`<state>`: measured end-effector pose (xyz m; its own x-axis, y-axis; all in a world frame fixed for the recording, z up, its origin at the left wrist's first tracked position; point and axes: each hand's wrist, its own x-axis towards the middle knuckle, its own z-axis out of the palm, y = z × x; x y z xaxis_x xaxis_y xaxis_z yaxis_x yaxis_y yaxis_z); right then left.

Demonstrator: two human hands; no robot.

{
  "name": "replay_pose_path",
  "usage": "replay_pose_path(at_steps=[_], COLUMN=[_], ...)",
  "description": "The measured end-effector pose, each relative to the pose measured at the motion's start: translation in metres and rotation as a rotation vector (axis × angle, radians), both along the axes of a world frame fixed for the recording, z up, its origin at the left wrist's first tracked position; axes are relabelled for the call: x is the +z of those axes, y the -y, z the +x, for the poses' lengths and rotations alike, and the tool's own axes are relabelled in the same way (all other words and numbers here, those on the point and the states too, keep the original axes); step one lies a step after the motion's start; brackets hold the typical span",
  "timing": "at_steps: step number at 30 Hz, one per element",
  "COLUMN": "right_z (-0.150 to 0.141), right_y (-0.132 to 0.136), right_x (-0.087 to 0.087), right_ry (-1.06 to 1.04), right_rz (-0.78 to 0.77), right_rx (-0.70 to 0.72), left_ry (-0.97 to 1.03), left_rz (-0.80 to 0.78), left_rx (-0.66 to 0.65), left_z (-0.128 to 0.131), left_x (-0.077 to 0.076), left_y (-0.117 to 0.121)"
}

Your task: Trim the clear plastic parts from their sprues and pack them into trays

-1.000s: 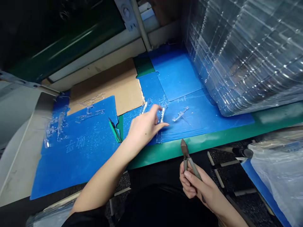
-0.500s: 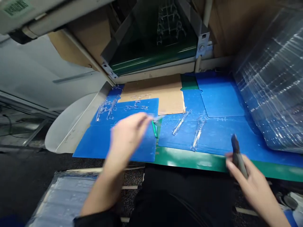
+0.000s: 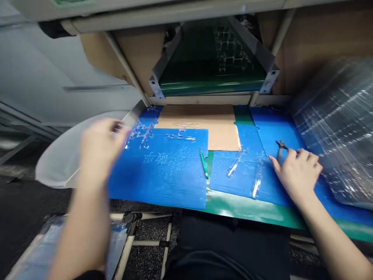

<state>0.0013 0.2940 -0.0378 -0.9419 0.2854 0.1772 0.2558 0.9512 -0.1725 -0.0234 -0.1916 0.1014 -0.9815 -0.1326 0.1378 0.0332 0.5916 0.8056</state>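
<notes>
Head view: we find the side cutters [image 3: 280, 149] on a blue corrugated plastic sheet [image 3: 276, 134] towards the right of the bench, their jaws pointing away from us, just beyond the fingers of our right hand [image 3: 297, 175]. That hand is bent over the tool, with its fingers curled and the index finger reaching down to the sheet. The cutters' handles pass out of sight behind it, so we cannot tell whether it grips them or has let them go. Just left of that hand lie a clear moulded plastic piece [image 3: 256, 182] and a second clear moulded plastic piece [image 3: 237, 163], both slanted on a blue sheet.

Our left hand [image 3: 100, 149] is raised well apart from them, blurred, above the edge of a white curved tray [image 3: 67, 163]; we cannot tell whether it is closed on anything. Between the hands, a green marker [image 3: 204, 164] lies on the edge of a larger blue sheet [image 3: 163, 179], which bears white lettering and a tangle of clear plastic pieces [image 3: 142, 134].

Behind these lies a piece of brown cardboard [image 3: 198, 126]. A green bench mat [image 3: 247, 208] runs along the near edge, and a large bag of clear plastic [image 3: 332, 132] rests at the right.
</notes>
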Motion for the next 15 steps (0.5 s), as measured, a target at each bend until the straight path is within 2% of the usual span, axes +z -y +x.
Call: replay_pose_path(at_steps=[1,2,3,4,5,8,10,12,13,15], right_z=[0.004,0.007,0.009,0.011,0.015,0.035,0.056,0.070,0.071,0.060], right_y=[0.008,0.014,0.019,0.022,0.026,0.050,0.086,0.134,0.158,0.197], right_x=[-0.004,-0.009,-0.014,-0.017,-0.019,-0.009,0.007,0.024,0.030,0.039], right_ry=[0.075,0.173,0.268,0.337,0.373,0.265,0.142,0.257,0.335,0.439], right_rz=[-0.022,-0.053,-0.092,-0.132,-0.161,-0.262,-0.441,-0.688,-0.761,-0.778], right_rx=[-0.013,-0.030,-0.044,-0.051,-0.046,0.002,0.150,0.500,0.639,0.824], left_ry=[-0.068,-0.096,-0.059,0.013,0.065,0.104,0.147,0.203,0.217,0.183], left_rz=[-0.079,-0.142,-0.237,-0.252,-0.190,0.173,0.472,0.795,0.943,1.165], left_rx=[0.081,0.105,0.040,-0.092,-0.230,-0.355,-0.439,-0.478,-0.445,-0.255], left_z=[0.004,0.010,0.017,0.024,0.032,0.060,0.078,0.092,0.096,0.099], left_x=[-0.012,-0.027,-0.044,-0.062,-0.079,-0.119,-0.133,-0.140,-0.141,-0.142], left_y=[-0.010,-0.024,-0.043,-0.065,-0.087,-0.141,-0.158,-0.158,-0.152,-0.131])
